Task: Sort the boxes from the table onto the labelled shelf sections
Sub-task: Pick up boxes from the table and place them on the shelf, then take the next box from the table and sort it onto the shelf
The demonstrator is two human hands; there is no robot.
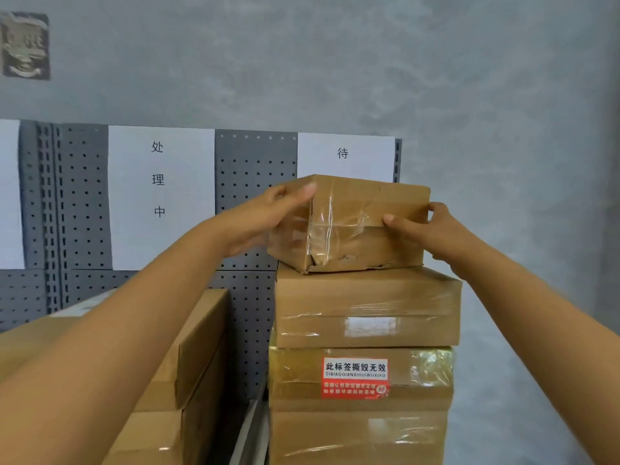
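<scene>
A small taped cardboard box (352, 226) with a torn lower edge sits on top of a stack of boxes (365, 307) on the right of the shelf. My left hand (268, 216) grips its left end, thumb over the top corner. Its right end is held by my right hand (432, 229), with the thumb on the front face. The box lies below a white paper label (345, 156) on the grey pegboard back (255, 162). A second label (161, 196) with three characters hangs to the left.
The stack's third box down carries a red and white sticker (355, 377). Another stack of larger cardboard boxes (198, 347) stands to the left, under my left forearm. A grey wall (503, 129) rises behind and to the right of the shelf.
</scene>
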